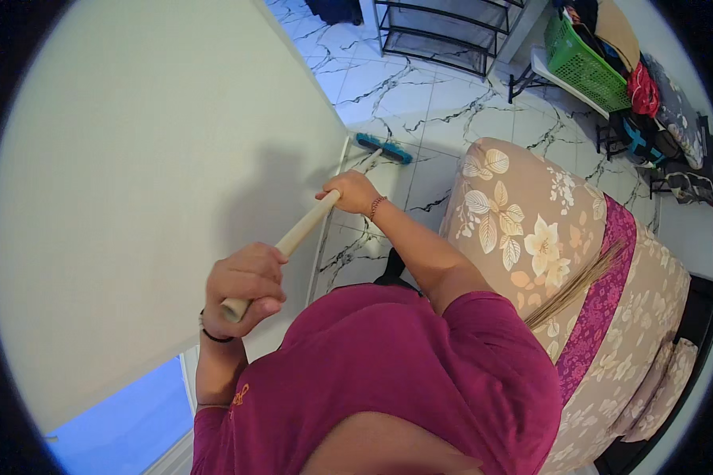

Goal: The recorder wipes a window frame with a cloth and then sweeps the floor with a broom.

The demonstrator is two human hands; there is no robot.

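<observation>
A broom with a long pale handle [301, 229] slants away from me down to the floor. Its teal head [384, 148] rests on the tiles close to the foot of the wall. Around the upper end of the handle, my left hand [245, 285] is closed, the handle's round tip poking out past the fingers. Farther down, my right hand [352, 192] wraps the same handle, a beaded bracelet on its wrist. The bristles' underside is hidden.
A pale wall [158, 174] stands on the left. At right is a bed [523, 229] with a floral cover, a bundle of thin dry sticks [578, 289] lying on it. A black metal rack [444, 39] and a green laundry basket [582, 67] are at the back.
</observation>
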